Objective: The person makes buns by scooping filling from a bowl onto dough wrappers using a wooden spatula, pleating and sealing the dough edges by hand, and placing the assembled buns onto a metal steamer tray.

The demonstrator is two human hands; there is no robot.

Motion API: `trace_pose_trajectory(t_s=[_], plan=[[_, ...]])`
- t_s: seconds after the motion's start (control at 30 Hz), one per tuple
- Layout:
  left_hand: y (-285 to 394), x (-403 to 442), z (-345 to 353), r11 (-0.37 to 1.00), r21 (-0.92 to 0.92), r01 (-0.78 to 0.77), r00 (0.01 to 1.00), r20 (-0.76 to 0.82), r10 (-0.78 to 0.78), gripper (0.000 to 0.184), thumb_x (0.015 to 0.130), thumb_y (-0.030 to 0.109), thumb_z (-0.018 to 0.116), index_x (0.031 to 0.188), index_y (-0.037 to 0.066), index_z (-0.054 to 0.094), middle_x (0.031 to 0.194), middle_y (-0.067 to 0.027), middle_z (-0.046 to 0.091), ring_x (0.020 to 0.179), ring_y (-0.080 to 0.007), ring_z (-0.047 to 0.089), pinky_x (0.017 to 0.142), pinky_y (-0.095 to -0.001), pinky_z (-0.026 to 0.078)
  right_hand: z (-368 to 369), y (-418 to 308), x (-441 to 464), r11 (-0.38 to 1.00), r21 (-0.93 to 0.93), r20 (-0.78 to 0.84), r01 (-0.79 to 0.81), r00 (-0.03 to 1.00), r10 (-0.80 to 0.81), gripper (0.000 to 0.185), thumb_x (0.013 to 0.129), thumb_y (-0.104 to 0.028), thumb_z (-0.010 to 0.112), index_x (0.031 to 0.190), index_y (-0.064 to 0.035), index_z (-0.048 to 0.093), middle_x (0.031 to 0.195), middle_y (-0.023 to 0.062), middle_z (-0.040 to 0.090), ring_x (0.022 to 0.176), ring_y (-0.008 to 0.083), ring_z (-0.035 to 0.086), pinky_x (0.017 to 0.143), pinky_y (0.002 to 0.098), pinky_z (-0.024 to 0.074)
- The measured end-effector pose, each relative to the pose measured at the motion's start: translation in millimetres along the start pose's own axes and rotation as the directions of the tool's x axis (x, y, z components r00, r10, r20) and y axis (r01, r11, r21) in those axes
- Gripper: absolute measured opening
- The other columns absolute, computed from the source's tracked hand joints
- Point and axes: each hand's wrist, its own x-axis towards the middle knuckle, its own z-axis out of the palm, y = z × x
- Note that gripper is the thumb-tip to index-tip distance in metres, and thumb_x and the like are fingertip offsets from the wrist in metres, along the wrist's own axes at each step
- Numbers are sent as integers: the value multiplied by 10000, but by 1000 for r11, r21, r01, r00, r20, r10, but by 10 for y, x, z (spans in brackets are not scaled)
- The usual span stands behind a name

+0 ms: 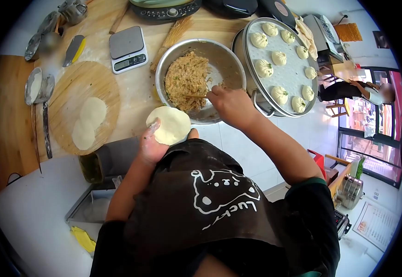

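Observation:
On my left hand (152, 144) lies a round, flat dough wrapper (171, 125), held with the thumb over its edge beside the bowl. My right hand (232, 106) is closed around a thin wooden stick (194, 96), whose far end touches the minced filling (187, 76). That filling, flecked with green, is heaped at the left side of a large metal bowl (244, 74). Two more wrappers (93, 112) overlap on a round wooden board (62, 97) at the left. Right of the bowl, several pleated buns (279, 58) sit spaced out on a round steamer tray (289, 76).
A kitchen scale (127, 46) stands behind the board, near a scraper (74, 50) and a brush (177, 33). Metal pans (48, 83) lie at the far left. Another person (355, 91) is at the far right by a window.

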Motion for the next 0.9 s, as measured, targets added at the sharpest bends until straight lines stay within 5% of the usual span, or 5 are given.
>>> trace_pose_trajectory(t_s=[0.1,0.6,0.7,0.9], plan=[[-93,125,-107,996,19,-88,992,-91,90,479,966,245,593,1382,27,500,1368,-133,583,1291,-316,531,1135,-503,372,0,1,78,1000,4,62,30,998,-30,102,805,-90,610,891,-50,649,880,108,630,718,296,695,609,410,561],[-171,204,-117,986,10,-165,986,-30,165,461,977,265,575,1365,25,510,1349,-134,590,1273,-313,544,1117,-500,394,244,207,237,969,244,188,26,979,-74,158,758,-72,652,906,-67,706,877,141,707,860,344,701,747,453,553],[-172,189,-66,981,69,-180,983,-15,182,473,988,277,532,1387,27,486,1363,-136,574,1285,-322,528,1118,-518,380,451,220,261,968,249,248,12,966,-76,204,823,-27,558,978,-43,690,898,161,696,853,380,683,759,477,535],[-158,181,35,977,113,-183,983,-13,185,490,984,289,542,1393,27,479,1361,-141,576,1284,-323,532,1122,-521,379,413,162,267,847,459,385,-267,919,81,242,905,-138,596,1088,-50,729,917,181,724,888,360,686,838,443,525]])
